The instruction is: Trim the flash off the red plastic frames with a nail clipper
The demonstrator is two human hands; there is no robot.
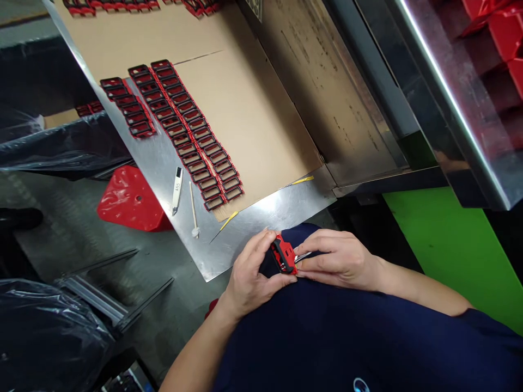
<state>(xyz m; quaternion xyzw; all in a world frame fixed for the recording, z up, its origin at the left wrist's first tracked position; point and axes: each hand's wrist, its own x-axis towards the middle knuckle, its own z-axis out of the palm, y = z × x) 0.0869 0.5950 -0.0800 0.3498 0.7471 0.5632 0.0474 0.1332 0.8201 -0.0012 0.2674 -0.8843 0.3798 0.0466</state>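
Close to my body, my left hand (254, 270) grips a red and black plastic frame part (285, 253) between thumb and fingers. My right hand (337, 258) is closed in a pinch on a thin metal tool (303, 256), whose tip meets the part's red side; the tool's kind is mostly hidden by the fingers. Beyond my hands, rows of similar red and black frame parts (204, 147) lie on the cardboard-covered table. A white marked utility knife or pen (177, 190) and a thin stick with a white wad (193, 212) lie on the bare metal to the left.
Cardboard (253, 125) covers much of the metal tabletop (212, 261). Two yellow-handled thin tools (229, 220) lie along its near edge. A red stool (133, 201) stands at the left. A metal-edged bin (453, 103) with red parts rises at the right, above a green panel (445, 234).
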